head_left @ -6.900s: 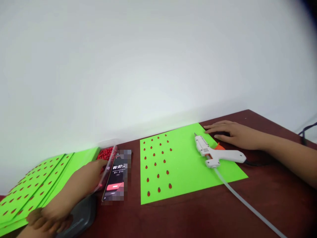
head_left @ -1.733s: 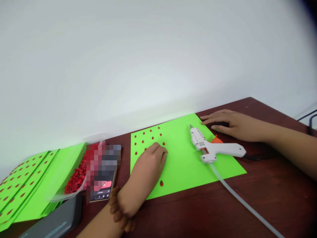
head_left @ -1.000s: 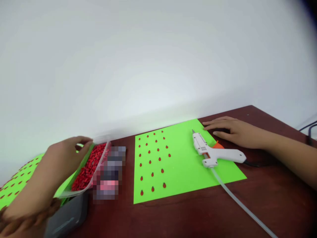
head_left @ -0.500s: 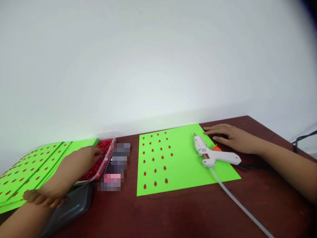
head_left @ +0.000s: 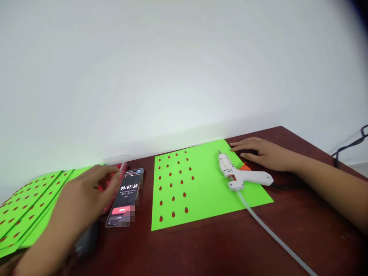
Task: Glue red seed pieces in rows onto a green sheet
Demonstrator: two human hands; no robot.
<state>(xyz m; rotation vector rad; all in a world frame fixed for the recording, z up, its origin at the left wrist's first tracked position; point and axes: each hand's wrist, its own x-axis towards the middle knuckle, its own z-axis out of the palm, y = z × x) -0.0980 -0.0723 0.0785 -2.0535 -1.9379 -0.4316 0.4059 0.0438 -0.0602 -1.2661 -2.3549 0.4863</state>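
My left hand (head_left: 86,191) is raised at the left, over the container of red pieces (head_left: 124,167). Its thumb and forefinger come together in a pinch; whatever sits between them is too small and blurred to make out. My right hand (head_left: 263,153) lies flat with fingers stretched out, its fingertips at the right edge of a bright green sheet (head_left: 207,184). Small red pieces with dark ends (head_left: 171,185) stand in rows on the sheet's left part. A white hot glue gun (head_left: 230,168) rests on the right part, below my right hand, with a long glue stick (head_left: 273,232) trailing from it.
More green sheets (head_left: 43,195) with red dots lie overlapped at the left. A phone (head_left: 126,197) showing a timer lies between container and sheet. A dark object (head_left: 87,239) is partly hidden under my left arm. The brown table (head_left: 201,253) meets a white wall (head_left: 184,76).
My left hand has lifted out of the red pieces and come nearer, its fingers now pinched. My right hand stays in place. The view has shifted slightly, and the phone screen is more visible.
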